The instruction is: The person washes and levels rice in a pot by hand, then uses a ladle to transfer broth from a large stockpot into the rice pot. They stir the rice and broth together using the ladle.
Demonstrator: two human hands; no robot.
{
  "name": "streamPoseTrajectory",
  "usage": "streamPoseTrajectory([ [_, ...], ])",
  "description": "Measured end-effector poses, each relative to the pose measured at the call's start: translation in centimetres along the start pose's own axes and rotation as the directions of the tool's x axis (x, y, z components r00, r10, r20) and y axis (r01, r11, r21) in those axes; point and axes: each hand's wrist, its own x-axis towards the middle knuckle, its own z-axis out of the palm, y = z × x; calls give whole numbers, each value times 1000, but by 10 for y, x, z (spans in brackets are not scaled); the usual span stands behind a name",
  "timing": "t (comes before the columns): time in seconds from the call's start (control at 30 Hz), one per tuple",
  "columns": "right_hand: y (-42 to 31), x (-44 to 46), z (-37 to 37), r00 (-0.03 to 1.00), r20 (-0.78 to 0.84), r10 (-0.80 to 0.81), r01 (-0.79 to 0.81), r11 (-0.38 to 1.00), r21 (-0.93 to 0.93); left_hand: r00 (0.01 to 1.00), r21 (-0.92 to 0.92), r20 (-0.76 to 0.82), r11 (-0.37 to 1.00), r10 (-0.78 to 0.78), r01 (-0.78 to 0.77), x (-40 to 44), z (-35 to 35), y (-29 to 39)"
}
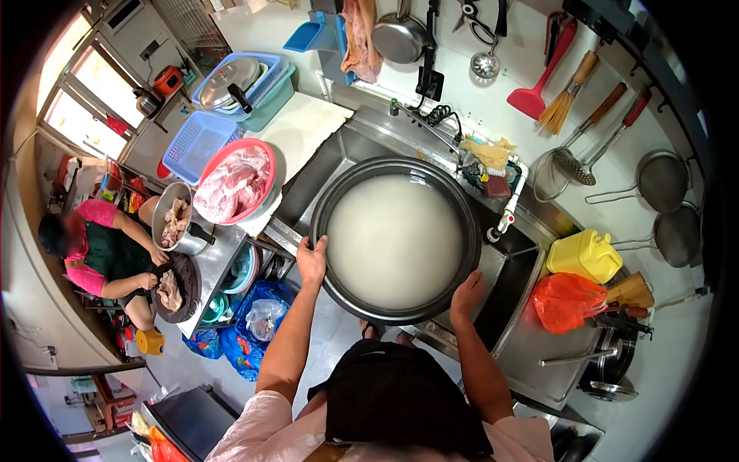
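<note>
A large round black pot [317,245], filled with cloudy whitish water [396,239], sits level over the metal sink [339,150]. My left hand [311,262] grips its rim on the left side, the thumb on top and the other fingers partly hidden. On the right, my right hand [467,296] holds the pot's lower right edge, with its fingers partly out of sight against the wall. The water hides whatever lies at the bottom of the pot.
A faucet [427,125] and a white pipe [509,212] stand behind the pot. At left are a pink basin of raw meat [235,181] and blue baskets [198,142]. A co-worker [108,239] handles meat on a round board [185,281]. A yellow jug [585,256] stands right.
</note>
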Motion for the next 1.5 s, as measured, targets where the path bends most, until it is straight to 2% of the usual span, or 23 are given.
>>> streamPoseTrajectory([
  [0.67, -6, 0, -4, 999, 33, 0, 2, 999, -55, 1000, 31, -18, 1000, 2, -1, -1, 0, 0],
  [0.9, -2, 2, -7, 997, 41, 65, -57, 982, -179, 999, 56, -41, 998, 28, -25, 4, 2, -9],
  [0.93, -4, 0, -5, 998, 24, 57, -51, 976, -210, 998, 121, -62, 993, 14, -6, 2, 1, -7],
  [0.97, -6, -1, -5, 999, 3, 49, -47, 969, -242, 1000, 66, -31, 998, -3, 5, 1, 2, -5],
  [1.03, -9, -2, -4, 999, -23, 32, -36, 976, -215, 1000, -19, 18, 1000, 3, -3, 8, 2, -21],
  [1.17, -2, -1, 1, 993, -103, -55, 36, 984, -177, 998, 36, 24, 998, -56, 55, 20, 2, -43],
  [1.33, -6, -2, -1, 995, -70, -71, 62, 990, -126, 1000, 10, -3, 1000, 13, -13, 8, 2, -20],
  [1.5, -9, -1, -2, 998, -45, -39, 34, 995, -98, 1000, 31, -12, 999, 15, -15, 0, 1, -6],
])
